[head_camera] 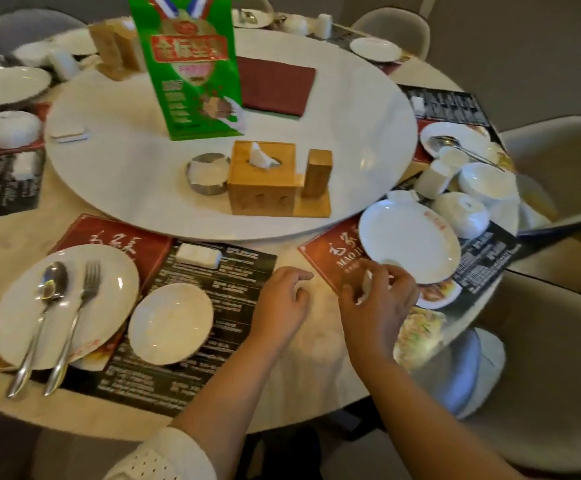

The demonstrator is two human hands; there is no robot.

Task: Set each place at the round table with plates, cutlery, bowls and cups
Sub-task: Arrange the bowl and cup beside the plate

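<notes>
Head view: my right hand [377, 299] pinches a small white piece beside the plate [408, 239] at the bench's [302, 317] near-right edge, left hand [282, 299] loosely curled, empty; overhanging plate could tip off.

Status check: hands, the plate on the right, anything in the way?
Left hand loosely curled, empty. Right hand pinching a small white piece beside the plate. Upturned bowl and cup crowd the plate's far side.
</notes>
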